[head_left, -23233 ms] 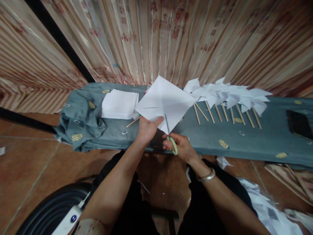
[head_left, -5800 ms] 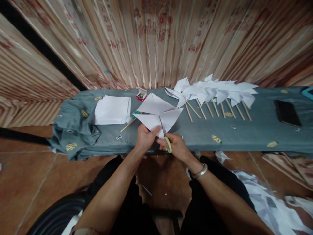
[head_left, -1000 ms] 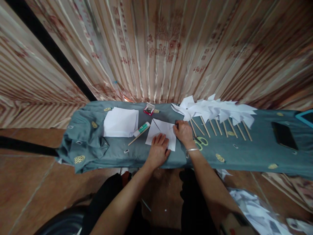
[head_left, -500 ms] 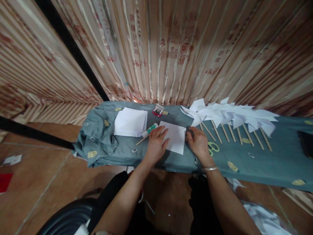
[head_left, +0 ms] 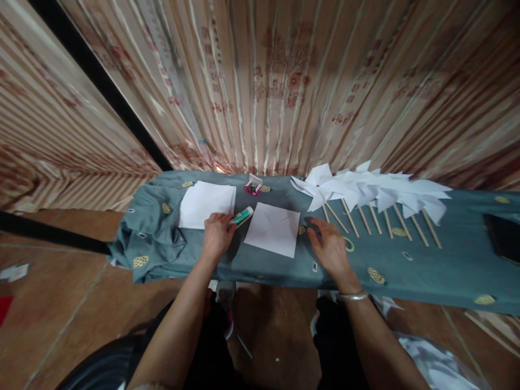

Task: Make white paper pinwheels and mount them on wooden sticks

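Note:
My left hand [head_left: 218, 234] is closed around the lower end of a green-and-white glue stick [head_left: 244, 215], which lies on the cloth. A thin wooden stick lies alongside it, mostly hidden by the hand. Between my hands a square white paper [head_left: 274, 229] lies flat, with faint lines running in from its corners. Just right of the paper, my right hand [head_left: 330, 246] hovers low over the cloth, fingers bent and apart, with nothing visible in it. Green-handled scissors [head_left: 350, 245] show partly from behind that hand.
A stack of white paper [head_left: 207, 205] lies at the left. A small red box of pins [head_left: 253, 186] stands behind the glue stick. White paper pinwheels [head_left: 377, 187] on wooden sticks overlap in a row at the right. A dark flat object [head_left: 502, 238] is at the far right.
My left hand has left the paper and moved left to the glue stick. The right hand has drawn slightly away from the paper's right edge. The view has shifted a little.

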The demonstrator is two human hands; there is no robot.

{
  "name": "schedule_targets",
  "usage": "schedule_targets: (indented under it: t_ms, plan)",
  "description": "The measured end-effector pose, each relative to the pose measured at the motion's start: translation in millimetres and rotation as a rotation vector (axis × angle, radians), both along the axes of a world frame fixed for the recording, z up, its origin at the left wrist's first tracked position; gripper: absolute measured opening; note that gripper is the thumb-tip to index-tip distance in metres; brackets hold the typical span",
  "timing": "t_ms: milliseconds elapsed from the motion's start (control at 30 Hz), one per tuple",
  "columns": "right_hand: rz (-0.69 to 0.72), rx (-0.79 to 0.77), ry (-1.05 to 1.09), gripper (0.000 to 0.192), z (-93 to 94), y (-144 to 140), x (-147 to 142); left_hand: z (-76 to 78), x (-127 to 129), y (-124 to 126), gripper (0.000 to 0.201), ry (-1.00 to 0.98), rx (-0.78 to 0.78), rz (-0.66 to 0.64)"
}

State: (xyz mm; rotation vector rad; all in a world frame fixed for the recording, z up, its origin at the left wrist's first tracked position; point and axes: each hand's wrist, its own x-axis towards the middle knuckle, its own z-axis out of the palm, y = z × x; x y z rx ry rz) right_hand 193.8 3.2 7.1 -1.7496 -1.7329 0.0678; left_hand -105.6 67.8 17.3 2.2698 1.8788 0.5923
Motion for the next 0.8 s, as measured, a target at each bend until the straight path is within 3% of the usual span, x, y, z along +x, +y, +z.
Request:
schedule_targets:
  t_ms: [133,233,333,400,467,600,700,800]
  plan:
    - [0.017,-0.003,0.124,0.034,7.3,-2,-8,9.8,-4,3,0.029,-0.218,0.055,0.037]
    - [0.022,-0.079,0.400,0.033,11.7,-5,-23,16.2,5,-6,0.031,-0.545,0.025,0.076]
    - [0.157,-0.253,0.868,0.038,13.8,-8,-40,17.0,29,-27,0.040,-0.965,-0.214,-0.048]
    - [0.230,-0.379,1.167,0.048,14.9,-11,-50,15.4,48,-44,0.038,-1.112,-0.400,-0.136]
    - [0.233,-0.468,1.360,0.052,16.5,-12,-57,13.4,64,-57,0.036,-1.161,-0.554,-0.209]
    - [0.215,-0.539,1.455,0.037,20.9,-11,-60,8.8,74,-65,0.034,-1.228,-0.635,-0.239]
    - [0.112,-0.504,1.438,0.033,22.9,-4,-51,5.9,66,-58,0.040,-1.096,-0.646,-0.208]
    - [0.002,-0.429,1.445,0.033,20.9,6,-37,5.6,57,-49,0.038,-0.845,-0.492,-0.223]
